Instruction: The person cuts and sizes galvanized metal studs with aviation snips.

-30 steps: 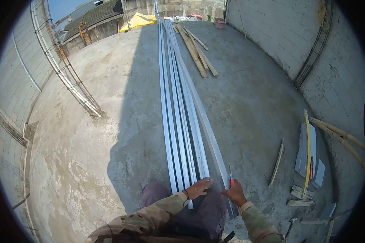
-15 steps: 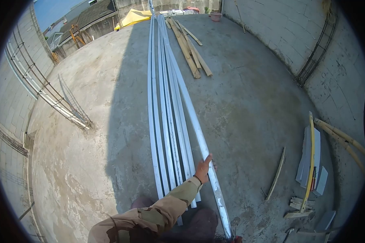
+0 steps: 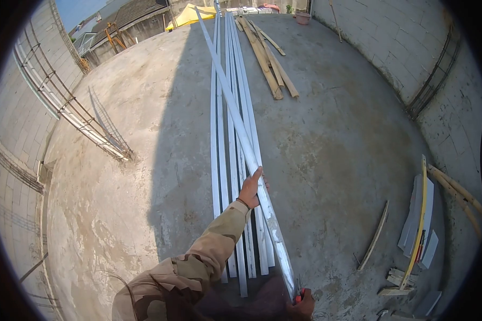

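Observation:
A long silvery metal channel (image 3: 243,136) runs diagonally from the far end of the floor down to near my body. My left hand (image 3: 250,191), in a camouflage sleeve, is wrapped round it at about mid-view. By the channel's near end, my right hand (image 3: 303,306) is closed on a red-handled tool (image 3: 299,295); its jaws are too small and dark to make out. Several similar metal channels (image 3: 215,160) lie lengthwise on the concrete floor beneath, and the held one crosses over them.
Wooden planks (image 3: 266,59) lie beyond the channels. At right are a yellow strip (image 3: 423,214), pale boards (image 3: 411,214), bamboo poles (image 3: 455,190) and a curved wooden stick (image 3: 374,235). Rebar (image 3: 64,101) rises at left; a block wall (image 3: 385,48) borders the right.
The held channel's far end has swung left across the other channels. My left hand has moved up and left with it. My right hand with the red-handled tool shows more fully.

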### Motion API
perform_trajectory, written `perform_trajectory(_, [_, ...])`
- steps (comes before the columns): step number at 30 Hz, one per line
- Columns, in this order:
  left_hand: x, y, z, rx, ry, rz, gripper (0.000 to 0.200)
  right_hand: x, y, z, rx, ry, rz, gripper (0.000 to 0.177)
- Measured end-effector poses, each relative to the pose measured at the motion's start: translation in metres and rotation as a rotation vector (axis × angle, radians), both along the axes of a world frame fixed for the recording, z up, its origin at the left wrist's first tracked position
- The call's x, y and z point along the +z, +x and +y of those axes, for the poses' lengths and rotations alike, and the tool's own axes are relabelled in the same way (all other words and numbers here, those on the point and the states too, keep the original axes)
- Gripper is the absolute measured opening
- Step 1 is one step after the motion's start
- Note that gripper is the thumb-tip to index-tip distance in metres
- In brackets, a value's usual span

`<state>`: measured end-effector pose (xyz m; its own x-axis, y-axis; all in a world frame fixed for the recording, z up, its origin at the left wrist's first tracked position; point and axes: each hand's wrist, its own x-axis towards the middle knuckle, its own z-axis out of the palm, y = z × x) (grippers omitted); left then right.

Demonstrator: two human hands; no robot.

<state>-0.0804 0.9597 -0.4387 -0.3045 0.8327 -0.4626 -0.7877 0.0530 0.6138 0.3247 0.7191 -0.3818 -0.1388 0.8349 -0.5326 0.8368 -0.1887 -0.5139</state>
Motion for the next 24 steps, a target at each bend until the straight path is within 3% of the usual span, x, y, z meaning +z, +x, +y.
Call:
perform_trajectory(1, [0.0,-0.014,0.004,0.013,-0.007,0.0,0.04,0.014,-0.016,0.014,0.007,0.003,-0.001,0.042])
perform_trajectory(3, [-0.002,-0.039,0.009,0.031,-0.009,-0.004,0.041,0.055,-0.054,0.033,-0.012,-0.015,-0.102,0.059])
perform_trajectory(12, [-0.028,-0.104,0.01,0.073,-0.043,0.015,0.043,0.028,-0.1,0.034,0.068,0.172,0.008,0.054])
perform_trajectory(19, [-0.064,-0.136,0.013,0.072,-0.039,-0.047,0.041,0.038,-0.133,0.041,0.047,0.063,-0.009,0.054])
perform_trajectory(21, [-0.077,-0.159,0.013,0.031,-0.04,0.008,0.049,0.012,-0.138,0.039,0.138,0.089,0.051,0.057])
perform_trajectory(23, [-0.055,-0.162,-0.004,0.057,-0.053,-0.029,0.073,-0.003,-0.165,0.041,0.137,0.085,0.163,0.052])
perform_trajectory(24, [-0.035,-0.156,-0.022,0.032,-0.117,0.114,0.073,-0.016,-0.18,0.043,0.121,0.058,0.192,0.052])
